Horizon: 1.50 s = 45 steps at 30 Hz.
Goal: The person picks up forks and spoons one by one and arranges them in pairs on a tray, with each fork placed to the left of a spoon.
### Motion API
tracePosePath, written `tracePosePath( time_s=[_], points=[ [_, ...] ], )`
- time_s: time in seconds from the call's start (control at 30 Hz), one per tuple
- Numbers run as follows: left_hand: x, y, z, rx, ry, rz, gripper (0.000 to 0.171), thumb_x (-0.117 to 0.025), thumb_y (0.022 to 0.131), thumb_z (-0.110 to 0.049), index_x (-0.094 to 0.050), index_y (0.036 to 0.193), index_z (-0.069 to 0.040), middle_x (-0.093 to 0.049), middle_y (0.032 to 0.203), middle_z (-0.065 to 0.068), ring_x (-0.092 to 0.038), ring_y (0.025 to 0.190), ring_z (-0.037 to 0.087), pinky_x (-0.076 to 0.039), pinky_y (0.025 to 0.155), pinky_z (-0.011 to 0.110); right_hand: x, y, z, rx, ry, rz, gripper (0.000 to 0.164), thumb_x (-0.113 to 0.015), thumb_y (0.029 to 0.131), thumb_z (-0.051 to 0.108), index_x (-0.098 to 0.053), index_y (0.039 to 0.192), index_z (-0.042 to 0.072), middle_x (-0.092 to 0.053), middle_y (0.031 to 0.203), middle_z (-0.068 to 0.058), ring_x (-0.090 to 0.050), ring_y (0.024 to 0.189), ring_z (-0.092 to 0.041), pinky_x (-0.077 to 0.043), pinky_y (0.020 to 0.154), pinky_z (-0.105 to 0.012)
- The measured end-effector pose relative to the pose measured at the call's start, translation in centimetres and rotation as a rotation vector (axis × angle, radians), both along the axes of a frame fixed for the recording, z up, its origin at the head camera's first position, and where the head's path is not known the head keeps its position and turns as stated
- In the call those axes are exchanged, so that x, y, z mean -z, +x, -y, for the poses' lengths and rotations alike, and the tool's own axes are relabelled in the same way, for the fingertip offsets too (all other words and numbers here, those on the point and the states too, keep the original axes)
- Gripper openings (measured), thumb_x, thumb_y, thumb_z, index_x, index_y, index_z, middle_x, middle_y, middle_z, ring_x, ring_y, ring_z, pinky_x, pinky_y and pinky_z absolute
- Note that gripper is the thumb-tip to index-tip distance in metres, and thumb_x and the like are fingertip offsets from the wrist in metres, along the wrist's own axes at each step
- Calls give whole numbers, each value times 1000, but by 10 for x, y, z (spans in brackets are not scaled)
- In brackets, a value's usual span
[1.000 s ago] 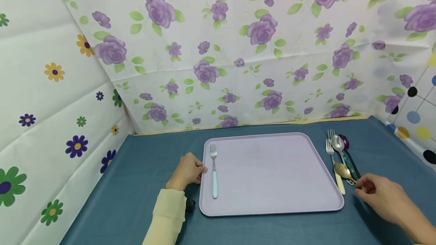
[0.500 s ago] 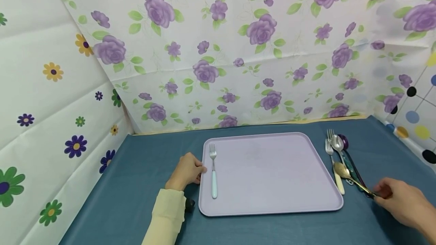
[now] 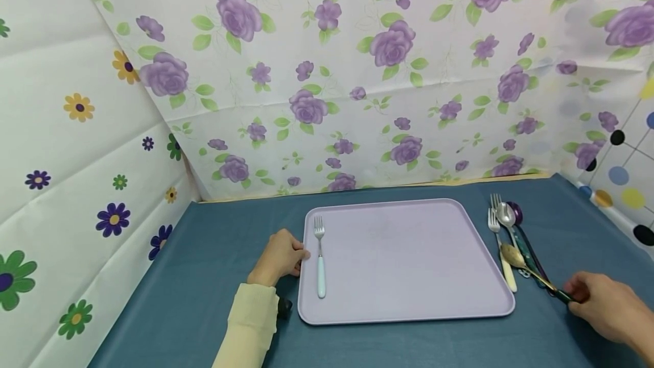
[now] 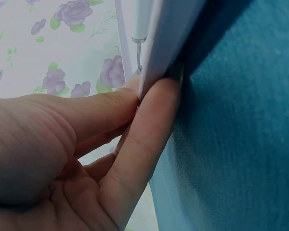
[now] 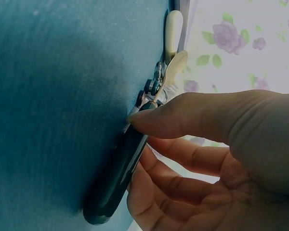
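On the lilac tray [image 3: 409,260], near its left edge, lies a fork [image 3: 321,266] with a pale mint handle, tines pointing away. My left hand [image 3: 280,254] pinches the tray's left rim between thumb and fingers, as the left wrist view shows up close. At the right, my right hand [image 3: 605,302] pinches the dark handle of a gold spoon [image 3: 512,255]. In the right wrist view the spoon's dark handle [image 5: 118,178] runs past my thumb and fingers, low over the cloth. Its bowl rests over the other cutlery.
Right of the tray lie a fork with a cream handle [image 3: 508,274], another fork [image 3: 495,200], a silver spoon [image 3: 506,214] and a purple spoon [image 3: 518,213], overlapping. A blue cloth [image 3: 230,231] covers the table. Patterned sheets [image 3: 357,72] stand behind and at both sides.
My right hand has moved right and slightly nearer along the gold spoon, baring more of its handle. The left hand and the tray have stayed in place.
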<state>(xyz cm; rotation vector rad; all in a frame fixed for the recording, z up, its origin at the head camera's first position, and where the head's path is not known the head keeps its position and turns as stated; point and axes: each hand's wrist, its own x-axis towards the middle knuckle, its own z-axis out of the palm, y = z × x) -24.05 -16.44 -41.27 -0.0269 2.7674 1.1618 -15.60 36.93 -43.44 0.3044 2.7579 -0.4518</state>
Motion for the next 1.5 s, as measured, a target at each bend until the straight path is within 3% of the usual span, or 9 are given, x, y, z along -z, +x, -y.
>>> tracePosePath(
  time_s=[0.37, 0.87, 1.5],
  points=[
    [0, 0, 0, -5, -7, 4, 12, -68, 87, -3, -74, 94, 3, -68, 78, 12, -63, 56, 14, -59, 54, 30, -5, 1, 4, 7, 1, -8, 20, -72, 80, 5, -59, 92, -5, -60, 80, -16, -55, 72, -26, -48, 65, -47],
    [0, -1, 0, -3, -7, -8, 11, -68, 87, -2, -74, 93, 4, -69, 78, 12, -63, 54, 15, -59, 52, 30, -8, 1, 14, -18, -11, -126, 22, -73, 78, 6, -58, 88, -6, -57, 77, -14, -51, 68, -24, -47, 60, -44],
    [-2, 0, -2, -11, -24, 3, 11, -69, 87, -3, -75, 93, 3, -68, 77, 11, -63, 55, 15, -59, 53, 30, -7, 0, 22, -16, -40, -163, 23, -74, 78, 9, -59, 88, -6, -56, 75, -11, -50, 67, -22, -46, 58, -41]
  ],
)
